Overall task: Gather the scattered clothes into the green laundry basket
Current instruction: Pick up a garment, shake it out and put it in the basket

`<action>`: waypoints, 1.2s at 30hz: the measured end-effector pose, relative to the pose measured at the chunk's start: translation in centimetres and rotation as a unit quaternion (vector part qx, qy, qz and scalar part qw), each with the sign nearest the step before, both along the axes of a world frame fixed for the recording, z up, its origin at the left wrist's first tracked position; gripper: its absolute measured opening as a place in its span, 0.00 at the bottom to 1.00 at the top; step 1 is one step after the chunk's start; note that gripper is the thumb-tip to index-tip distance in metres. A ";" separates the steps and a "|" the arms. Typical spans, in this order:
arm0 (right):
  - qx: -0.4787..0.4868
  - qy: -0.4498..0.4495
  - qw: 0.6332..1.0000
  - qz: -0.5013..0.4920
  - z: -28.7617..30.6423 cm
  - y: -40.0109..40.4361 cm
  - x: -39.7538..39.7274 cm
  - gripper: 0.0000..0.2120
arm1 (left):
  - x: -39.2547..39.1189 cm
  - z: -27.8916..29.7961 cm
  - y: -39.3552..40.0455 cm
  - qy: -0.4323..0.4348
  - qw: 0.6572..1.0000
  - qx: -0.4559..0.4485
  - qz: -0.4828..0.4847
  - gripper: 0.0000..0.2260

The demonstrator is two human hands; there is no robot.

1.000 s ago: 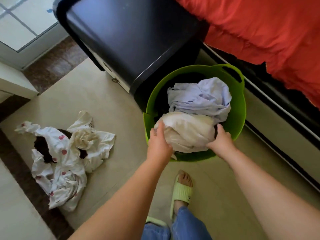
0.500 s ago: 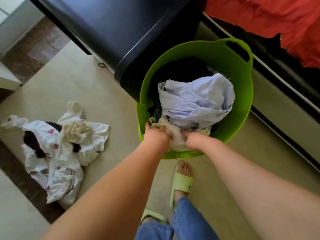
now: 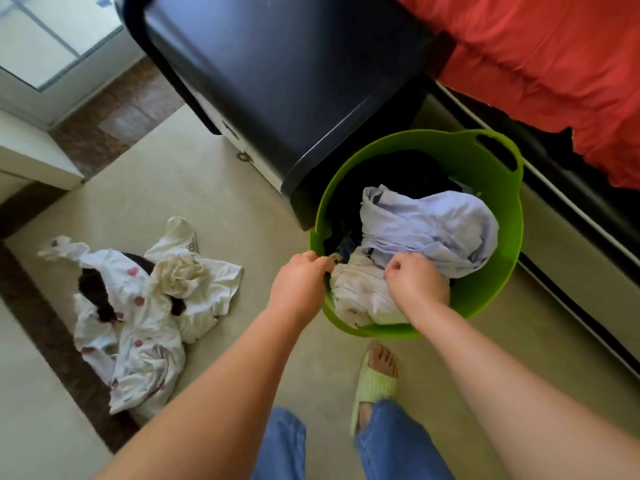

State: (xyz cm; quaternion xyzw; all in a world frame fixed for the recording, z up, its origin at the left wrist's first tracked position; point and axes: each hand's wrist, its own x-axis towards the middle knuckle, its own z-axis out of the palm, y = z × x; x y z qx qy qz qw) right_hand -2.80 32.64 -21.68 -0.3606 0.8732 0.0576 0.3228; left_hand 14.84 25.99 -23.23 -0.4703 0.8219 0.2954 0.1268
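Step in hand: packing a cream garment (image 3: 363,292) down into the basket (image 3: 502,271) — it sits at the basket's near edge, inside the rim, under a pale blue garment (image 3: 433,226) that fills the middle. Dark clothes lie deeper, at the basket's far side.

Right hand (image 3: 417,282) is over the basket's near part, fingers curled, apparently pinching the fabric where cream meets blue; exactly which cloth it grips, cannot tell. Left hand (image 3: 299,285) is at the basket's near-left rim, fingers curled inward toward the cream garment; whether they hold cloth or just the rim is not clear.

Still out of the basket: a pile (image 3: 138,306) of white clothes with red spots, plus a cream crumpled piece and something dark, on the floor (image 3: 225,188) well to the left of the basket. A dark cabinet (image 3: 287,71) stands just behind the basket, red bedding (image 3: 540,64) to its far right.

Judgement: task partly done. Next move likely calls for letting go here, turning left of the basket and bending low to scoop the pile — loose sleeves may trail, so a two-handed gather looks best.
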 end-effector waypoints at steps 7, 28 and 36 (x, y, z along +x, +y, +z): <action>-0.169 -0.089 0.981 0.032 2.2 -4.5 9.0 0.11 | 9.9 -0.5 -2.8 0.025 0.993 0.004 0.117 0.16; 0.100 -0.182 0.964 0.163 -17.6 -14.8 45.6 0.20 | 52.0 -12.6 -4.4 -0.146 0.910 0.228 0.315 0.17; 0.103 -0.170 0.950 0.242 -27.6 -21.2 51.3 0.20 | 51.3 -19.9 -3.7 -0.078 0.866 0.312 0.382 0.14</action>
